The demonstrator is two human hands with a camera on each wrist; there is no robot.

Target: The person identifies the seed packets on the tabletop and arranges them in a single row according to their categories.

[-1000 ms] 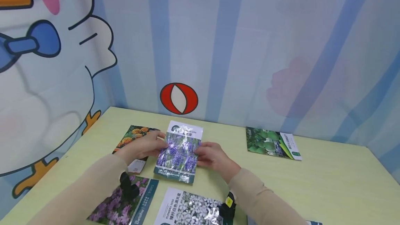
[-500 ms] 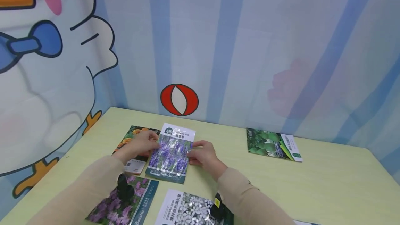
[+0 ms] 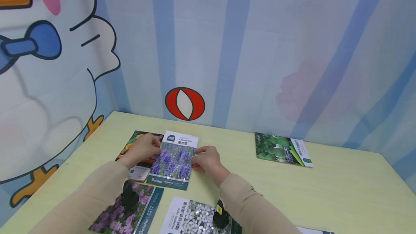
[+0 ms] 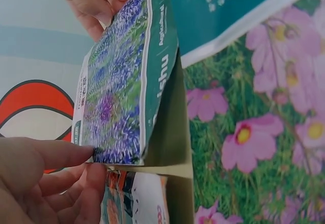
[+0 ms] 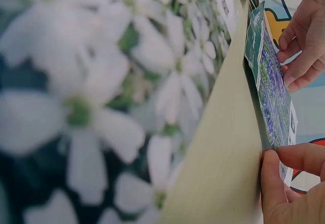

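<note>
Backdrop: pale blue with darker blue stripes.
Cartoon bird: printed at far left, white, with blue bow tie and orange feet.
Tabletop: pale yellow, meeting the backdrop at its far edge.
Beige sleeves: on both forearms, reaching in from the near side.
Pink-flowered seed packet: lying at near left, cut off by the head view.
White baby's-breath seed packet: near edge, right of the pink-flowered one.
Lavender seed packet: between the two hands, printed face up, beyond those two packets; dark shadow under its near edge, and whether it rests on the tabletop cannot be told.
Marigold seed packet: just left of the lavender one, partly covered from above.
Green-leaf seed packet: flat at the far edge, well to the right.
Left hand: thumb and finger pinching the lavender packet's left edge, narrow grip.
Right hand: thumb and finger pinching its right edge, equally narrow.
Red-and-white oval: printed low on the backdrop.
Black wrist devices: one under each cuff.
</note>
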